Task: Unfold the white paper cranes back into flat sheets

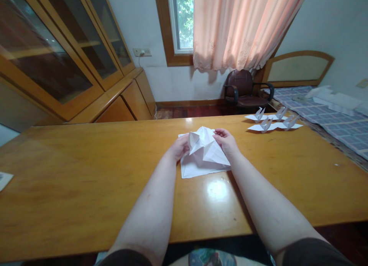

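A partly folded sheet of white paper is held up just above a flat stack of white sheets on the wooden table. My left hand pinches the folded paper's left side, fingers closed on it. At the paper's right side my right hand grips the upper edge, its fingers curled round the fold. Both forearms reach in from the near edge of the table.
Several finished white paper cranes stand at the table's far right. A paper corner lies at the left edge. A dark office chair is behind the table, a bed to the right, glass-fronted cabinets to the left.
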Tool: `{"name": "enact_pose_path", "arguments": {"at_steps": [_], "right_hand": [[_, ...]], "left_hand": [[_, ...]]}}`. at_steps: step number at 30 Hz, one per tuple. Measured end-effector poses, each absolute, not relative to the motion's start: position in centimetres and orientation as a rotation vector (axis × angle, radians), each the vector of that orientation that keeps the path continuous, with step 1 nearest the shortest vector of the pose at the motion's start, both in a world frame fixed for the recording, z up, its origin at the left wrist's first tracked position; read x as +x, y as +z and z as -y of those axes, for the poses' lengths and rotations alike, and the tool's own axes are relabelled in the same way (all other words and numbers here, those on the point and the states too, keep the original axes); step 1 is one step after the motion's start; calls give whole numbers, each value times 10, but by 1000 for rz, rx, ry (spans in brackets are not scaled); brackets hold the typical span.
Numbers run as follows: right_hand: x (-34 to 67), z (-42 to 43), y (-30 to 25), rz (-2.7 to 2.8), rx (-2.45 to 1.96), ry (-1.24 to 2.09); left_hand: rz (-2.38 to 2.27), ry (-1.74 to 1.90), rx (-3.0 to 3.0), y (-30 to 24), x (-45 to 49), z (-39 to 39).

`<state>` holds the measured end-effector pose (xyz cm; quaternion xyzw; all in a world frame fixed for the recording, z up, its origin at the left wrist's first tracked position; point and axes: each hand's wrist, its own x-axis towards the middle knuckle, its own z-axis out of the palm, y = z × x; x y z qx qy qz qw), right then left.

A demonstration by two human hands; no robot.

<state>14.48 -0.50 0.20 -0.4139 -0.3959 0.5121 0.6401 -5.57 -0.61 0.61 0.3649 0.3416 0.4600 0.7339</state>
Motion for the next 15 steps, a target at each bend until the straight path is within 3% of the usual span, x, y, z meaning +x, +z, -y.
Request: {"name": "enact_pose_path", "arguments": {"at_steps": [10,15], "right_hand": [[137,14,7,838,-845,1279],[137,15,9,767,-917,1357]], "left_hand": [[-492,1116,1025,27,-55,16],[-594,1133,1119,25,-53,14]]}}
